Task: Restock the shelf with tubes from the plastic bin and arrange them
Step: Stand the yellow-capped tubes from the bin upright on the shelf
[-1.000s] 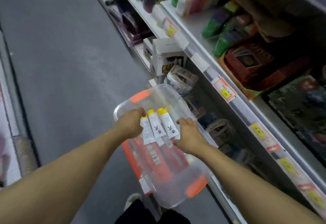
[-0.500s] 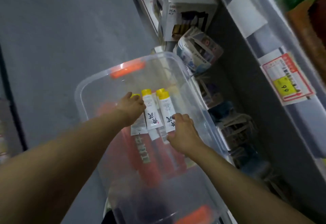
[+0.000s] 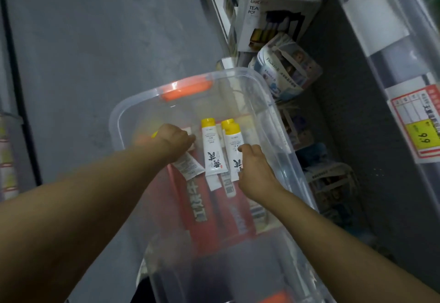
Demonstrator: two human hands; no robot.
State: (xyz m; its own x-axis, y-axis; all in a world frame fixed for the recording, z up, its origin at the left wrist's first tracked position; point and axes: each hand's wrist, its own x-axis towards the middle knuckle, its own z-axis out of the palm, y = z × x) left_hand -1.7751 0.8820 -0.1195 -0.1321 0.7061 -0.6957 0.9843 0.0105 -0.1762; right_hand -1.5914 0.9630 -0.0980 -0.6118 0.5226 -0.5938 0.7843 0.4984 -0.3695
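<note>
while both arms reach down into the clear plastic bin (image 3: 123, 121), the scene reads from the aisle side toward the shelf. furthest left, the left hand (image 3: 172, 141) has its fingers curled round the left tube (image 3: 189, 165), whose crimped end sticks out below the fist and whose yellow cap just peeks past the knuckles. just beside it lies the middle tube (image 3: 212, 150), white with a yellow cap, touched by neither hand as far as can be seen. next comes the right tube (image 3: 234, 145), with another yellow cap showing just behind its own; the right hand (image 3: 256, 171) rests against its lower part with fingers bent over it, though whether they truly grip it or only press on it i cannot tell. under all three lie long red boxes (image 3: 197, 209).

all the tubes run lengthwise along the bin, caps pointing away from the person and crimped ends toward the wrists, so each hand meets its tube from the tail end. the middle tube sits between the two hands, slightly nearer the left one. to the right, the shelf edge (image 3: 395, 69) with its price tag (image 3: 419, 126) stands just beside the bin, closer to the right arm.
</note>
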